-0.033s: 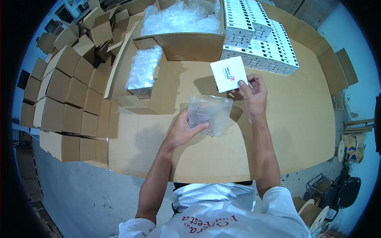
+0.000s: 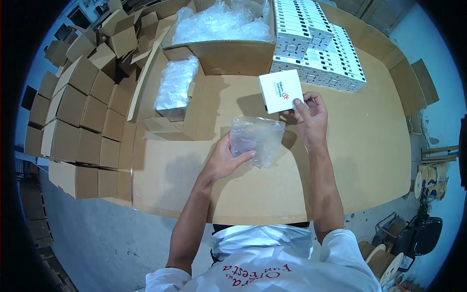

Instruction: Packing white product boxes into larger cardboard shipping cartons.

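Note:
Over the middle of the table, my left hand grips a clear plastic bag by its left side, thumb across the front. The bag hangs loose and looks flat. To its upper right, my right hand pinches a small flat white box at its lower right corner, thumb on top and fingers beneath. The box has a small red and dark print on its face and is held tilted above the table, apart from the bag. My right hand's lower fingers are partly hidden behind the box.
An open carton at left holds a row of bagged white boxes. Behind it, a larger carton is full of clear plastic bags. Stacks of white boxes stand at the back right, brown cartons at far left.
The white box in my right hand has shifted very slightly to the right. My left hand and the plastic bag look almost the same.

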`<state>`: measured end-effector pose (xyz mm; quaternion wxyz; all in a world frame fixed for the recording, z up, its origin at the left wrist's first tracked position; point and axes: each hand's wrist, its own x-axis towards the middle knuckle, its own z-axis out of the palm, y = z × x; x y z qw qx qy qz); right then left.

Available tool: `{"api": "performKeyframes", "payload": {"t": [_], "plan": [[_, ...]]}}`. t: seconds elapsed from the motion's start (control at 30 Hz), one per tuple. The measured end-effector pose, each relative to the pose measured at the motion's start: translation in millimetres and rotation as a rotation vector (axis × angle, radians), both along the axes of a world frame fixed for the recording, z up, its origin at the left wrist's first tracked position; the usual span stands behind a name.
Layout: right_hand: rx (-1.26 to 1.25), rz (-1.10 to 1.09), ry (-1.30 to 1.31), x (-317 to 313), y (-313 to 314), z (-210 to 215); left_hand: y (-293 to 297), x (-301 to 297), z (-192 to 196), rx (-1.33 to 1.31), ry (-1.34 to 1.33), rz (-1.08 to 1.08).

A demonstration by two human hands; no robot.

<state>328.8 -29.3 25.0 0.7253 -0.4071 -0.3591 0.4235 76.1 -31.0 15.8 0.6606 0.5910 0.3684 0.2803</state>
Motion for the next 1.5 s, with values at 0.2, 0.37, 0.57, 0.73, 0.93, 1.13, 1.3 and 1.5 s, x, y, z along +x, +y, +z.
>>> {"api": "performKeyframes", "payload": {"t": [0.2, 0.37, 0.57, 0.73, 0.93, 1.13, 1.3, 1.5], "plan": [[-0.008, 0.110, 0.122, 1, -5, 8, 2, 1, -3, -0.007, 0.048, -0.003], [0.005, 0.144, -0.024, 8, -8, 4, 0, 5, -1, 0.005, 0.025, 0.010], [0.023, 0.171, -0.125, 7, -9, 3, 2, 4, -3, -0.003, -0.008, 0.009], [0.058, 0.206, -0.150, 10, -7, -1, 3, 5, -7, -0.004, -0.002, 0.002], [-0.014, 0.246, -0.270, 5, -9, 3, 5, 4, -11, 0.021, -0.038, -0.007], [-0.054, 0.288, -0.334, 0, -9, 3, 5, 4, -8, 0.010, -0.069, -0.020], [-0.093, 0.356, -0.347, 2, -8, -1, 5, 6, -4, -0.095, -0.085, -0.015], [-0.225, 0.384, -0.411, 3, -11, 9, 3, 8, -12, -0.115, -0.128, 0.037]]}}
